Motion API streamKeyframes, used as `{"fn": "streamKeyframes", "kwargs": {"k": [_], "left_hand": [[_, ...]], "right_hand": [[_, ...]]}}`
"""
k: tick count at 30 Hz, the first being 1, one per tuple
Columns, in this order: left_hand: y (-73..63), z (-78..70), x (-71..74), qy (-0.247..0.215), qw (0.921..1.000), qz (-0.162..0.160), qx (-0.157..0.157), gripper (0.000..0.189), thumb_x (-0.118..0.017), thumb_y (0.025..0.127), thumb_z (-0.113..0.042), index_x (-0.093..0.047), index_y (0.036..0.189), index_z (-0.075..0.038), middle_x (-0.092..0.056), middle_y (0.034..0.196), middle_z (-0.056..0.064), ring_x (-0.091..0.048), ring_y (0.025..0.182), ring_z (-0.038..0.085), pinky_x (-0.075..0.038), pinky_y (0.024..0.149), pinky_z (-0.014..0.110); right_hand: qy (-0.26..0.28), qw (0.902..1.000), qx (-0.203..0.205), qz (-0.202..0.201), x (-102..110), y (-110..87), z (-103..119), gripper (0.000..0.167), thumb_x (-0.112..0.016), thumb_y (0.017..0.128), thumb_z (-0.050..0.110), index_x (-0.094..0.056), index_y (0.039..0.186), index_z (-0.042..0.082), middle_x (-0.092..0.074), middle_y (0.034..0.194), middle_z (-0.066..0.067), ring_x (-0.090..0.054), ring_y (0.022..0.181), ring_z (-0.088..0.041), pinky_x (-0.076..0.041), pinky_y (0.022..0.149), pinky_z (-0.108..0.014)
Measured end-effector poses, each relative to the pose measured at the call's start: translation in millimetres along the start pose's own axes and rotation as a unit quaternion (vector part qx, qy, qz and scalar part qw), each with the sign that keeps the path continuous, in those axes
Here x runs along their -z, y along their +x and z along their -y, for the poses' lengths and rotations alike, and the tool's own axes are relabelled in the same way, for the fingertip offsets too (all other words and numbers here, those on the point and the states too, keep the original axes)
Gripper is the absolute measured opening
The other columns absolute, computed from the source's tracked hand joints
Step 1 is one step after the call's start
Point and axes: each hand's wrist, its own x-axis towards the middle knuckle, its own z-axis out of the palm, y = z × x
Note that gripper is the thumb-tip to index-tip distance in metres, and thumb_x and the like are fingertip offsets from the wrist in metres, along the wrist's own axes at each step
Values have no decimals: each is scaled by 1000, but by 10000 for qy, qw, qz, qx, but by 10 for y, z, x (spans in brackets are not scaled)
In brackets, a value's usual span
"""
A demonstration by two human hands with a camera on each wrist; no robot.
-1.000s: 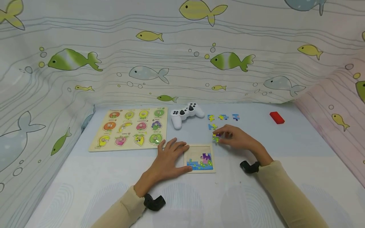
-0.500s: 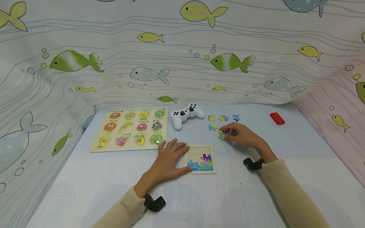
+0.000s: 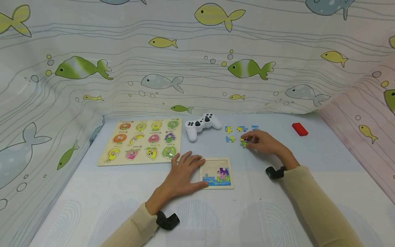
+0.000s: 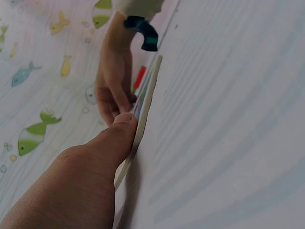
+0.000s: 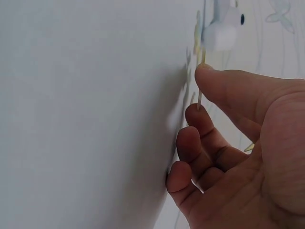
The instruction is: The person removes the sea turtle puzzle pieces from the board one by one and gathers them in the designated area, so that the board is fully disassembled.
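Right hand (image 3: pixel 262 144) shifted farther from the puzzle tray (image 3: pixel 217 172), fingers pinching a puzzle piece (image 3: pixel 243 143) near loose pieces (image 3: pixel 229 129), left hand (image 3: pixel 182 173) flat, thumb on tray edge, game controller (image 3: pixel 202 124) beyond on tabletop (image 3: pixel 308 154)

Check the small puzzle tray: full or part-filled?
Part-filled. The tray shows pieces only along its lower part; bare wood above. Left hand rests on its edge.

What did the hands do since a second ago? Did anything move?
The right hand carried the puzzle piece it pinches away from the puzzle tray, back toward the loose pieces near the controller. The left hand stayed flat against the tray's left edge. The fruit board and red block stayed put.
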Motion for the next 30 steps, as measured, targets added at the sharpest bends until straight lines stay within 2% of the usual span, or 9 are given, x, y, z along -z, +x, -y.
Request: {"fn": "streamKeyframes", "kwargs": {"k": [6, 18, 24, 30], "left_hand": [[0, 1, -6, 30, 10000, 45, 20, 75, -65, 84, -67, -56, 145, -24, -54, 148, -2, -36, 149, 36, -16, 117, 69], [4, 6, -6, 80, 9999, 125, 78, 76, -65, 84, -68, -55, 146, -25, -53, 149, -3, -35, 150, 35, -15, 118, 68], [5, 8, 6, 76, 9997, 220, 109, 78, -63, 85, -71, -54, 147, -26, -52, 150, -4, -33, 151, 35, -13, 119, 67], [7, 5, 2, 74, 9999, 144, 57, 77, -65, 84, -69, -55, 147, -25, -53, 149, -3, -35, 150, 35, -14, 118, 67]], "right_hand": [[-200, 9998, -2, 39, 20, 73, -34, 37, -69, 94, 13, -68, 131, 12, -65, 115, -11, -54, 95, -24, -47, 79, -32], [-507, 9977, 380, 229, 59, 191, 13, 33, -69, 93, 6, -68, 126, 8, -65, 111, -13, -56, 92, -24, -49, 80, -35], [-511, 9975, 247, 418, 77, 244, 21, 33, -67, 94, 5, -67, 127, 9, -62, 113, -13, -55, 95, -24, -49, 85, -38], [-481, 9978, -16, 467, 84, 275, 3, 33, -65, 95, 7, -67, 128, 11, -61, 116, -13, -55, 101, -27, -50, 89, -41]]}}
